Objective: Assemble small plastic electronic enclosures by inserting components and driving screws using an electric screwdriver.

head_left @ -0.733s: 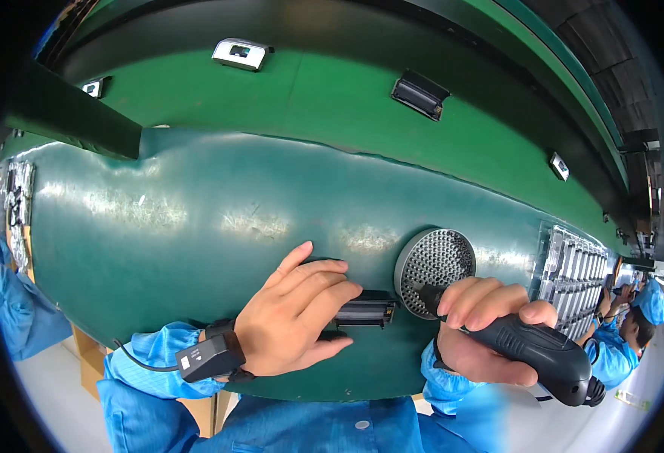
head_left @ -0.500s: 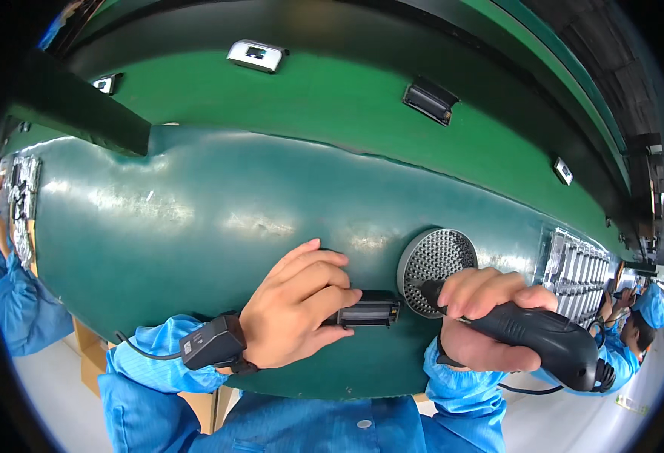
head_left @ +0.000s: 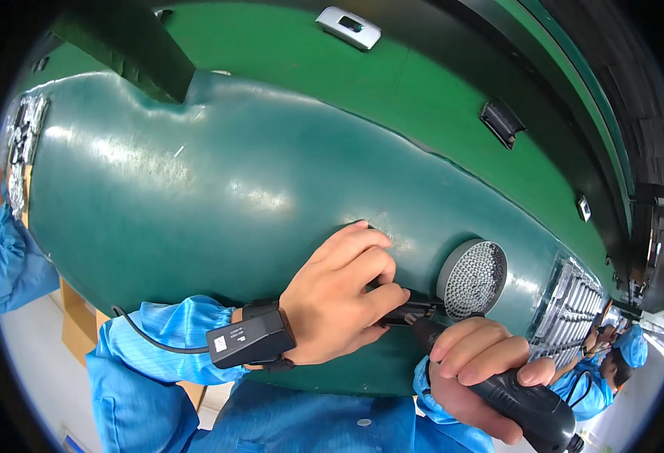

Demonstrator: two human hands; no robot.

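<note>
My left hand [head_left: 343, 298] is closed round a small black plastic housing [head_left: 419, 309], holding it against the green mat; my fingers cover much of the part. My right hand [head_left: 483, 359] grips a black electric screwdriver [head_left: 536, 411], its nose pointing left. The bit meets the housing's right end or sits just over it; which of the two I cannot tell. Just beyond that end stands a round grey screw tray [head_left: 444, 283], its perforated face dotted with many small screws.
On the brighter green strip beyond the mat [head_left: 219, 219] lie a silver-and-black device [head_left: 349, 29], a black housing [head_left: 502, 123] and another small device [head_left: 584, 208]. A clear tray of parts [head_left: 570, 302] sits at right, near a co-worker [head_left: 611, 362]. A dark post [head_left: 132, 57] rises far left.
The screwdriver's nose has moved from over the screw tray down and left to the housing's right end. My left hand still holds the housing. The whole view has shifted and tilted.
</note>
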